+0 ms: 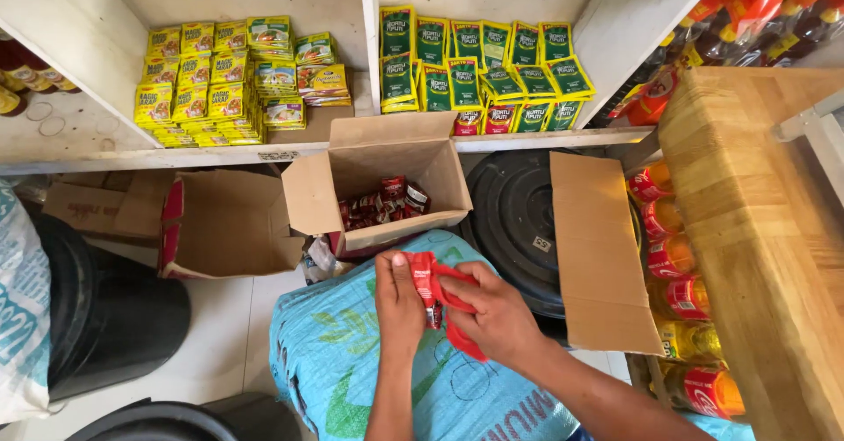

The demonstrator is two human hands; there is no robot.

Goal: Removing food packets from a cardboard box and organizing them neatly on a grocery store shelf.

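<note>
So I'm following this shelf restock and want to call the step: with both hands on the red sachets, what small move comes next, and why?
Probably a lift toward the right shelf compartment. Both the left hand and right hand grip a strip of red sachets above the blue sack, and a few red packets already sit below the green packets there. The open box holds more.

Both forearms are bare, with no sleeves in view. The left hand (400, 305) and the right hand (497, 318) wear no gloves. No rings or watch show
</note>
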